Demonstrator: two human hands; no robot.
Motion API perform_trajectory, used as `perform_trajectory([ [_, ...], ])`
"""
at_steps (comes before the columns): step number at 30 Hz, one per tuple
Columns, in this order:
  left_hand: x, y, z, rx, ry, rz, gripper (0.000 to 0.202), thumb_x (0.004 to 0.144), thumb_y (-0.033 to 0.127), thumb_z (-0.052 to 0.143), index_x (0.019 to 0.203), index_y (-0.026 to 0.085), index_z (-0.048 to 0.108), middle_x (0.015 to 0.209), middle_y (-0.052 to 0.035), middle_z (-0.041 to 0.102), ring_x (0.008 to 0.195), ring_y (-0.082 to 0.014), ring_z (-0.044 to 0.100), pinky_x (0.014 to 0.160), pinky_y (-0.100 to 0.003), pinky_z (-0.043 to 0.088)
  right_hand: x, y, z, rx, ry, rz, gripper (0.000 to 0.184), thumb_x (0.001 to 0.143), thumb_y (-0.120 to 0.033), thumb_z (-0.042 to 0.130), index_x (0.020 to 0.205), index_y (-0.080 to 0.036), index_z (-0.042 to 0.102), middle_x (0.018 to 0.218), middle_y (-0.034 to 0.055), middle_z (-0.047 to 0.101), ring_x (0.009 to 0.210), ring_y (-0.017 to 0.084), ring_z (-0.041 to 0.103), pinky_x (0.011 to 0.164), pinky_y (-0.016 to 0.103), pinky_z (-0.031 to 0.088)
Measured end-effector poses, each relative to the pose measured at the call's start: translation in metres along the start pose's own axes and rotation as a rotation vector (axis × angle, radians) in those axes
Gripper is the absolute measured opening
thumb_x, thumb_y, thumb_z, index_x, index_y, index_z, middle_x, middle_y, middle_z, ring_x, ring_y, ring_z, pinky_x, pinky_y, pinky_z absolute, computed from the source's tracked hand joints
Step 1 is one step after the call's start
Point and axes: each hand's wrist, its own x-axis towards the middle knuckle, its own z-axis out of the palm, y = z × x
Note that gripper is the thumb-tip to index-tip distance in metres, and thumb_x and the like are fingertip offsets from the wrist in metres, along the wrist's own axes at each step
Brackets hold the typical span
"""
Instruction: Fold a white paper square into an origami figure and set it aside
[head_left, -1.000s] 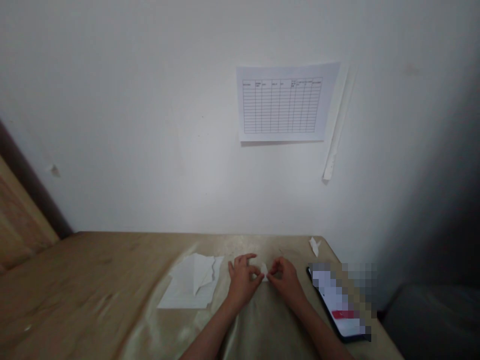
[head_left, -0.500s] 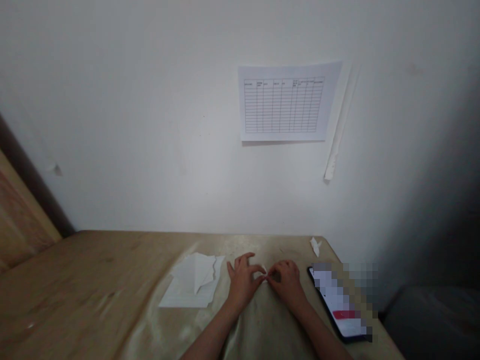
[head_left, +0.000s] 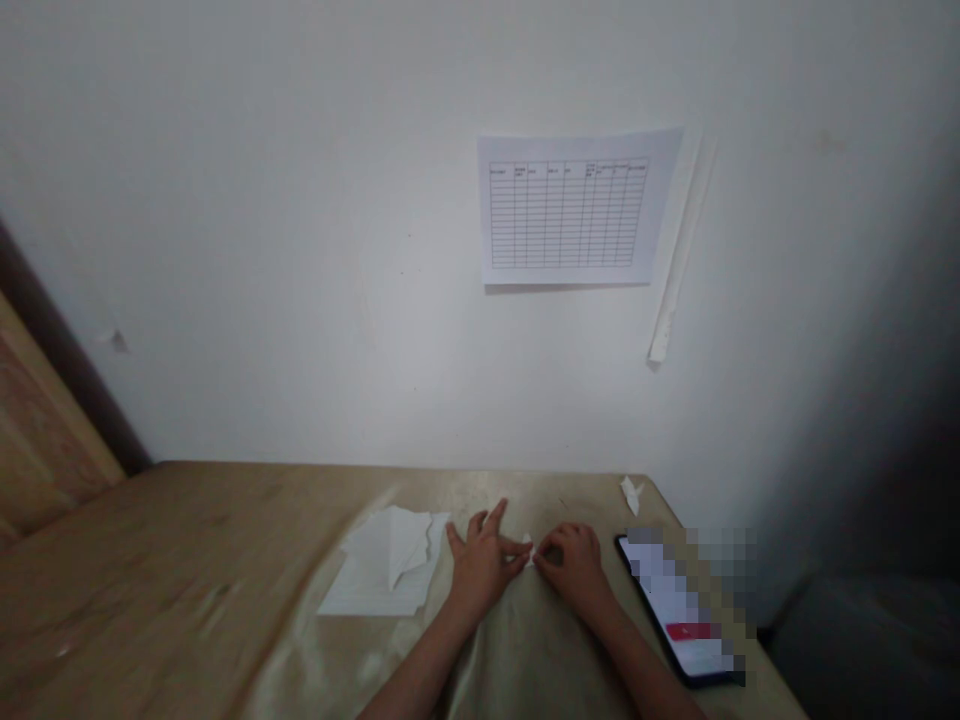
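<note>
Between my hands is a small white piece of folded paper (head_left: 529,543), mostly hidden by the fingers. My left hand (head_left: 484,562) pinches its left side with thumb and index finger, the other fingers raised and spread. My right hand (head_left: 574,560) pinches it from the right, fingers curled. Left of my left hand lie white paper sheets (head_left: 367,595), with a torn, creased piece (head_left: 401,540) on top. A small folded white paper shape (head_left: 631,495) rests near the far right corner of the table.
A phone (head_left: 667,610) with a lit, partly pixelated screen lies along the right edge of the brown covered table (head_left: 225,560). Behind it rises a white wall with a printed table sheet (head_left: 566,210). A wooden panel (head_left: 45,430) stands at far left.
The left index finger has straightened from its curve, and the raised fingers have spread further. More of the small paper shows between the hands. The other things lie unchanged.
</note>
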Motion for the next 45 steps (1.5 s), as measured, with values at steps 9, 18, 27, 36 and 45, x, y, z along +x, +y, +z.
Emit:
perform_trajectory([
  [9, 0.004, -0.004, -0.001, -0.017, -0.028, -0.039, 0.031, 0.081, 0.053, 0.068, 0.111, 0.059, 0.066, 0.161, 0.0104, 0.029, 0.147, -0.0425, 0.024, 0.107, -0.081, -0.004, 0.000, -0.001, -0.001, 0.004, -0.003, -0.010, 0.007, 0.081, -0.033, 0.069, 0.081, -0.027, 0.073, 0.102, 0.0031, 0.071, 0.112, 0.026, 0.054, 0.106, 0.039, 0.026],
  [18, 0.006, -0.007, 0.000, 0.007, -0.030, -0.035, 0.042, 0.078, 0.056, 0.070, 0.120, 0.059, 0.061, 0.163, 0.0085, 0.025, 0.148, -0.0440, 0.019, 0.107, -0.080, -0.006, -0.003, -0.006, -0.004, -0.001, 0.025, -0.022, 0.006, 0.080, -0.031, 0.068, 0.080, -0.027, 0.073, 0.099, 0.0033, 0.071, 0.109, 0.025, 0.054, 0.106, 0.038, 0.026],
  [27, 0.006, -0.013, 0.009, 0.021, 0.076, 0.027, 0.057, 0.081, 0.051, 0.071, 0.134, 0.047, 0.053, 0.154, -0.0035, 0.042, 0.145, -0.0362, 0.027, 0.111, -0.078, -0.001, -0.001, -0.003, -0.005, 0.002, -0.005, -0.019, 0.006, 0.080, -0.031, 0.069, 0.080, -0.027, 0.074, 0.099, 0.0034, 0.071, 0.110, 0.026, 0.054, 0.104, 0.038, 0.028],
  [36, 0.002, 0.002, 0.002, -0.099, 0.071, 0.111, 0.010, 0.077, 0.031, 0.077, 0.082, 0.040, 0.078, 0.144, 0.0061, 0.054, 0.141, -0.0317, 0.033, 0.116, -0.069, -0.003, 0.001, 0.000, 0.000, -0.002, 0.006, -0.007, 0.008, 0.080, -0.034, 0.069, 0.079, -0.028, 0.074, 0.098, 0.0038, 0.070, 0.108, 0.027, 0.054, 0.104, 0.040, 0.028],
  [45, 0.003, -0.004, 0.001, -0.133, -0.007, -0.010, 0.014, 0.075, 0.040, 0.078, 0.085, 0.050, 0.077, 0.153, 0.0128, 0.044, 0.144, -0.0368, 0.029, 0.110, -0.076, 0.001, 0.001, 0.001, -0.001, -0.002, 0.002, -0.020, 0.008, 0.080, -0.033, 0.069, 0.079, -0.027, 0.074, 0.098, 0.0037, 0.070, 0.107, 0.025, 0.055, 0.102, 0.037, 0.030],
])
